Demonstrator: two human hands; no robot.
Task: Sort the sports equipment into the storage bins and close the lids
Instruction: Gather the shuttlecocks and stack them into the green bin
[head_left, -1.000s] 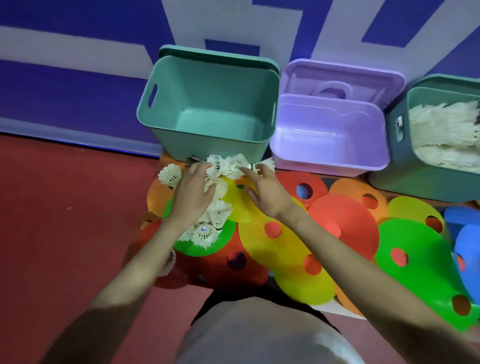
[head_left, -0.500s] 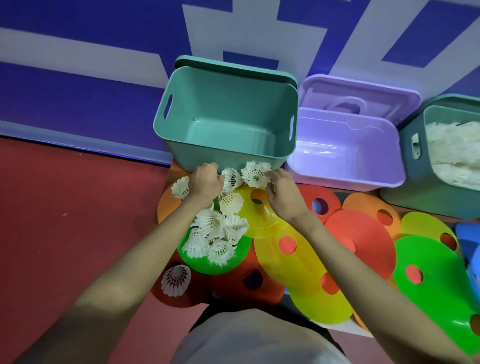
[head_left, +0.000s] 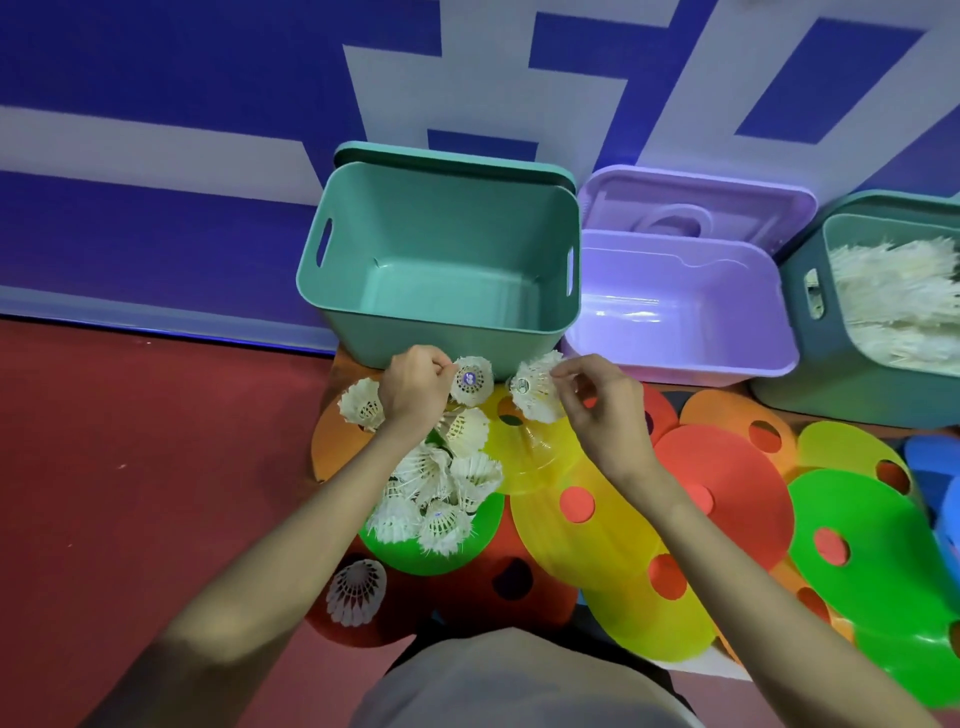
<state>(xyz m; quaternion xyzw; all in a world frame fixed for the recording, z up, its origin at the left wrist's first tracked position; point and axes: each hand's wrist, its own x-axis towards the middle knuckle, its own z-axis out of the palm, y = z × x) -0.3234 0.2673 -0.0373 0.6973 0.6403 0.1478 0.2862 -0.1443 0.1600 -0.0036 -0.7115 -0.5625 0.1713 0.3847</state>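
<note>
Red floor (head_left: 130, 467) under a blue-and-white wall (head_left: 156, 104) — both hands, left (head_left: 415, 389) and right (head_left: 602, 410), each pinching a shuttlecock

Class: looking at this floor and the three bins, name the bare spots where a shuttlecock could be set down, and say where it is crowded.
Free: the empty green bin, the empty purple bin beside it, and the red floor left of the orange disc. Crowded: the overlapping discs before the bins, the shuttlecock pile beneath the left hand, and the far-right bin, filled with feathers.

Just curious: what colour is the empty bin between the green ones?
Light purple, lilac bin, seen in the head view.
</note>
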